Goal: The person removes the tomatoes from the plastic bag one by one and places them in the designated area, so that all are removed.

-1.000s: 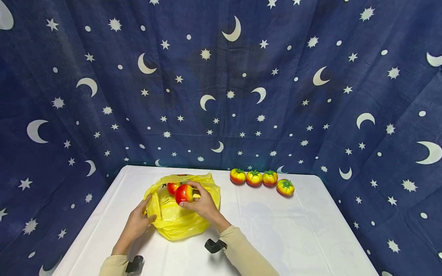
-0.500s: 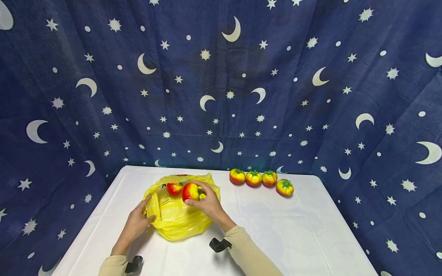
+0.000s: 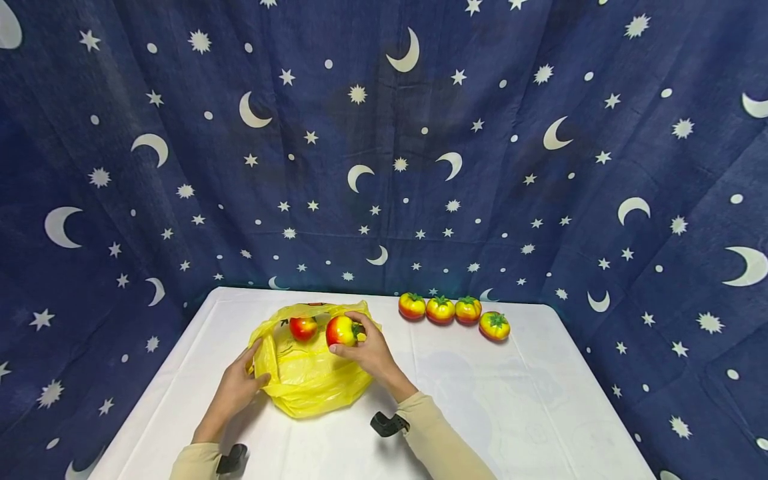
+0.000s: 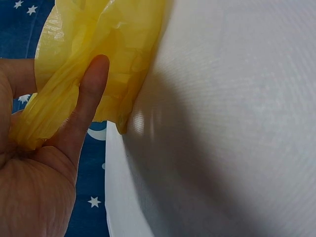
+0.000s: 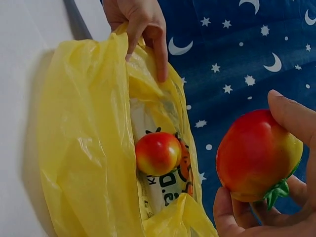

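Observation:
A yellow plastic bag (image 3: pixel 318 383) lies on the table with its mouth spread open. My left hand (image 3: pixel 235 389) holds its left edge, the film gathered between thumb and fingers (image 4: pixel 94 81). Inside the bag sits one red-and-yellow toy tomato (image 5: pixel 158 153). My right hand (image 3: pixel 371 347) grips a second toy tomato (image 5: pixel 256 153) by thumb and fingertips, its green leafy top turned toward the palm. In the head view that held tomato is over the right side of the bag's mouth. The right wrist view shows it apart from the bag film.
Several more toy tomatoes (image 3: pixel 441 311) stand in a row at the back of the white-covered table (image 3: pixel 480 400), right of the bag. A dark blue cloth (image 3: pixel 384 147) with moons and stars hangs behind and at both sides.
My right hand has moved right with its toy tomato, away from the one in the bag, which now shows fully. My left hand has stayed on the bag's edge.

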Demonstrator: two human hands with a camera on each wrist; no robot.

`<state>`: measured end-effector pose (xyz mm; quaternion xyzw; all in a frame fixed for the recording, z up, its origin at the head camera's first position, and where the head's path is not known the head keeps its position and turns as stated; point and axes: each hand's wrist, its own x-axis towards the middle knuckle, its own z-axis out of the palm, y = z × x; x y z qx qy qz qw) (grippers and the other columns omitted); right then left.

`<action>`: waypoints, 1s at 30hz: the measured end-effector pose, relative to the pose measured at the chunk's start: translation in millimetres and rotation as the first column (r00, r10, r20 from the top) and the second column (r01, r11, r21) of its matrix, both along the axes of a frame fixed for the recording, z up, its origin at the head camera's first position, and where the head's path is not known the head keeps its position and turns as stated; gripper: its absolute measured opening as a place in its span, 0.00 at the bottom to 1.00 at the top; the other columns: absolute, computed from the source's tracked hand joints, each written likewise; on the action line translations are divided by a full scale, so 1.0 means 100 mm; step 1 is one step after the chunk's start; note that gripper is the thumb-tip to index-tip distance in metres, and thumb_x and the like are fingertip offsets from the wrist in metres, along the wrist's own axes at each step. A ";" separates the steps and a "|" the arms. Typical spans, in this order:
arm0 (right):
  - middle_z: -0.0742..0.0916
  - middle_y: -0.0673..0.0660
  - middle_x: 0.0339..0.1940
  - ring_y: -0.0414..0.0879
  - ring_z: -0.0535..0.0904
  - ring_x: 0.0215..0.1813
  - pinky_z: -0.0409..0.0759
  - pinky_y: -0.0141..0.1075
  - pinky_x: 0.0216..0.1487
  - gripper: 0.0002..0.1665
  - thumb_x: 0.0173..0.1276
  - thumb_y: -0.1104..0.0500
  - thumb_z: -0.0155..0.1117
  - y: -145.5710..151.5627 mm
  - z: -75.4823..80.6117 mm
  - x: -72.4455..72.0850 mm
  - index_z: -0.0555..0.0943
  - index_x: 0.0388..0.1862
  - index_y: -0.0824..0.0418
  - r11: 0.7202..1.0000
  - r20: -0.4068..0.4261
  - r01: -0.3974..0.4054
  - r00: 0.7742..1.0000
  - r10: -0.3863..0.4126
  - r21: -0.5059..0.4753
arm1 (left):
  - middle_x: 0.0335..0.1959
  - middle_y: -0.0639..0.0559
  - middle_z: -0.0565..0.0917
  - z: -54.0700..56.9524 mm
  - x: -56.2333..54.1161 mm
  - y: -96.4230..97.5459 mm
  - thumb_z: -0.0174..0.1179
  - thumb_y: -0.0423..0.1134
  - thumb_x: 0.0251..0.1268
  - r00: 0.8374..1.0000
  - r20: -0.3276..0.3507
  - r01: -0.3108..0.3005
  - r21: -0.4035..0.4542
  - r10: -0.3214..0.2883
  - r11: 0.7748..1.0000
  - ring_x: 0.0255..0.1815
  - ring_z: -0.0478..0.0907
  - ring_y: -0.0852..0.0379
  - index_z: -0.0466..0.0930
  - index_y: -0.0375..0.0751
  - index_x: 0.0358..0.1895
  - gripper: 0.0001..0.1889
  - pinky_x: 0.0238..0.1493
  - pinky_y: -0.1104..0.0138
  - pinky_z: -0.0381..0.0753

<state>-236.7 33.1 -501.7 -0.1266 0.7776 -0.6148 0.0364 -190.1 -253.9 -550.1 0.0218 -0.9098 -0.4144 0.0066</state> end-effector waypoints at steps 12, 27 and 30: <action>0.76 0.57 0.68 0.55 0.73 0.66 0.72 0.55 0.71 0.41 0.53 0.47 0.78 0.11 -0.01 -0.04 0.72 0.66 0.46 0.997 -0.003 0.047 0.999 -0.047 0.059 | 0.77 0.29 0.53 -0.01 -0.01 0.00 0.62 0.31 0.58 1.000 0.000 0.000 0.002 0.000 1.000 0.77 0.49 0.28 0.51 0.38 0.78 0.44 0.75 0.39 0.53; 0.76 0.59 0.67 0.55 0.73 0.66 0.72 0.54 0.71 0.45 0.52 0.48 0.79 0.30 -0.09 -0.13 0.70 0.67 0.51 0.992 0.018 0.082 0.996 -0.084 0.092 | 0.77 0.29 0.53 -0.01 -0.03 0.00 0.62 0.31 0.58 1.000 -0.001 -0.002 0.002 0.002 1.000 0.77 0.49 0.28 0.51 0.39 0.78 0.44 0.75 0.39 0.53; 0.77 0.58 0.67 0.55 0.73 0.65 0.74 0.53 0.70 0.44 0.52 0.47 0.78 0.36 -0.10 -0.15 0.70 0.68 0.51 0.993 0.022 0.075 0.997 -0.077 0.091 | 0.77 0.29 0.53 -0.01 -0.03 0.00 0.62 0.31 0.59 1.000 0.008 -0.003 0.004 0.003 1.000 0.77 0.49 0.28 0.50 0.39 0.78 0.44 0.75 0.39 0.53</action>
